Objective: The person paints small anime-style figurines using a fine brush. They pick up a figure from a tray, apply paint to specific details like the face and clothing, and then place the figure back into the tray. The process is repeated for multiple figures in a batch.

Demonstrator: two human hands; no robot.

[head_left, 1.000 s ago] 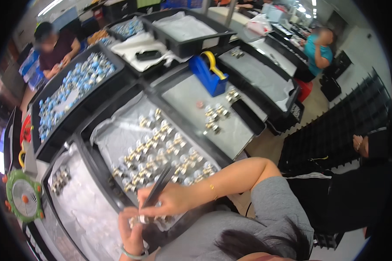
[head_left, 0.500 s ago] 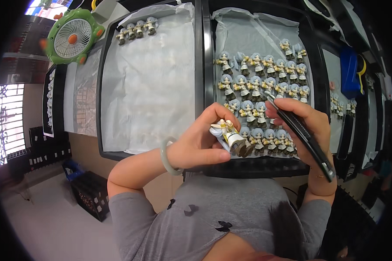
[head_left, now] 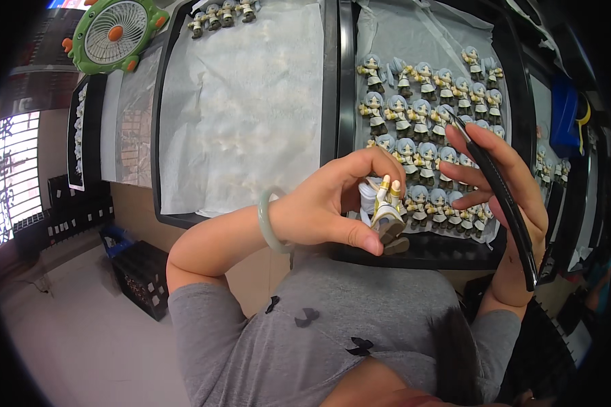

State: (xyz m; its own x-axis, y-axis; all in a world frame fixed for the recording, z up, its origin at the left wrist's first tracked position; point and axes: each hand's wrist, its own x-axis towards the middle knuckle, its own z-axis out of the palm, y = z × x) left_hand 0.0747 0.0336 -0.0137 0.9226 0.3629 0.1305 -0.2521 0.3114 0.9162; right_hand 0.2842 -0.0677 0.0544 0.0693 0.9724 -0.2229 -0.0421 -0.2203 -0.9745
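In my left hand [head_left: 339, 210] is a small figurine [head_left: 387, 207] with pale hair, a white and gold outfit and dark shoes. It lies tilted, soles towards me, between my thumb and curled fingers. My right hand [head_left: 516, 183] holds a slim black tool [head_left: 499, 183] with a bright metal tip; its exact kind is unclear. The tool slants across the palm, tip upwards, while several fingers spread out. Apart from the held figurine, my right hand hovers above rows of similar figurines [head_left: 424, 159] on the right tray [head_left: 428, 254], hiding some of them.
The left tray [head_left: 159, 156], lined with white paper [head_left: 244, 115], carries several figurines [head_left: 227, 15] along its far edge. A green fan [head_left: 115, 34] stands at the far left. Beyond the right tray are a blue object [head_left: 565, 115] and more figurines [head_left: 550, 166]. A black crate [head_left: 139, 281] sits lower left.
The view has shifted, so the trays sit higher and further right. The held figurine has turned more upright, soles towards me. My right fingers have spread, and the tool has tilted steeper.
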